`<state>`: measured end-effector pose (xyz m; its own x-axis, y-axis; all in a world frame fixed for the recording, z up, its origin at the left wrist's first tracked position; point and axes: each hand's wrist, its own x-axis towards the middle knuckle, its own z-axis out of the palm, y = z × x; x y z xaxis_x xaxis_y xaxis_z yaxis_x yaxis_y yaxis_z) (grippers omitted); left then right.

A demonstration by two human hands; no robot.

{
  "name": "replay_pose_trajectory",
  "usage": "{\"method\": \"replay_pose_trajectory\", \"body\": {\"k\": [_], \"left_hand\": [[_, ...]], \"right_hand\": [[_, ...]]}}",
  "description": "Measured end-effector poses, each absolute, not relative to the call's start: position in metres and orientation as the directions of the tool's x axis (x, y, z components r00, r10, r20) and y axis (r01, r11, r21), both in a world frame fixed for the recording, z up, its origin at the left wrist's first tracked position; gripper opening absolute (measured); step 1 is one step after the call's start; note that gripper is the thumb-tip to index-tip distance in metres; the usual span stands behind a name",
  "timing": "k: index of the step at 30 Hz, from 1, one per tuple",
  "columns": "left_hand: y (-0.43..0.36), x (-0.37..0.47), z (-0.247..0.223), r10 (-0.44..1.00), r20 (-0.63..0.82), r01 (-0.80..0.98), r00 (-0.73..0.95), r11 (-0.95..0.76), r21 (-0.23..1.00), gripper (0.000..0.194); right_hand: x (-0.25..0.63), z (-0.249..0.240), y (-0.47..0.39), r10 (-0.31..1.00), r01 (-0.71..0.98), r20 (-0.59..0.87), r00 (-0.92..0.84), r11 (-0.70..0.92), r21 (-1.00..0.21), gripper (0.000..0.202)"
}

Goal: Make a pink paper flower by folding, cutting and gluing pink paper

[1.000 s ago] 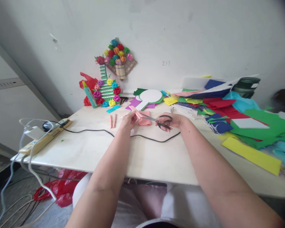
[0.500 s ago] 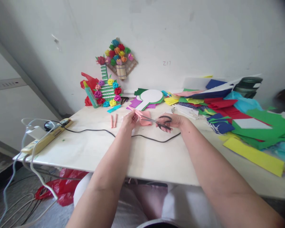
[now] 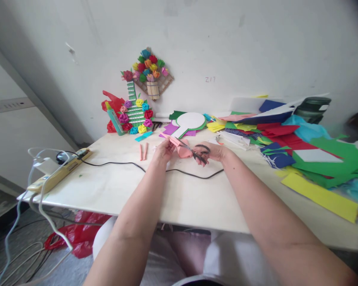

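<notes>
My left hand (image 3: 164, 151) is closed on a piece of pink crepe paper (image 3: 184, 151), pinched near its left end. Black-handled scissors (image 3: 197, 155) are in my right hand (image 3: 210, 152), fingers through the loops. Their blades lie across the pink paper close to my left fingertips. Two thin rolled pink strips (image 3: 143, 151) rest on the table left of my left hand. Just beyond my hands is a white round cut-out with a handle (image 3: 191, 124), lying on green and purple paper.
A black cable (image 3: 187, 173) crosses the table from a yellow power strip (image 3: 59, 171). Piled coloured paper (image 3: 286, 139) covers the right side. A glue bottle (image 3: 114, 119) and a paper-flower guitar shape (image 3: 135, 113) stand at the back left.
The scissors have moved left towards my left hand, their blades now further over the pink paper. My right hand has shifted left with them; my left hand stays almost in place.
</notes>
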<state>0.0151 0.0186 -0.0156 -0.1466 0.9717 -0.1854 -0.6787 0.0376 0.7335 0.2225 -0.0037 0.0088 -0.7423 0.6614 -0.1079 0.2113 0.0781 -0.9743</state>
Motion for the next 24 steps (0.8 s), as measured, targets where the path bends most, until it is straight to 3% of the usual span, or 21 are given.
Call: {"method": "replay_pose_trajectory", "body": {"k": [24], "left_hand": [[0.016,0.018,-0.016,0.987,-0.083,-0.797,-0.138,-0.061,0.6,0.006]], "right_hand": [[0.204,0.015,-0.018,0.739,0.241,-0.071,-0.669,0.126,-0.962,0.039]]}}
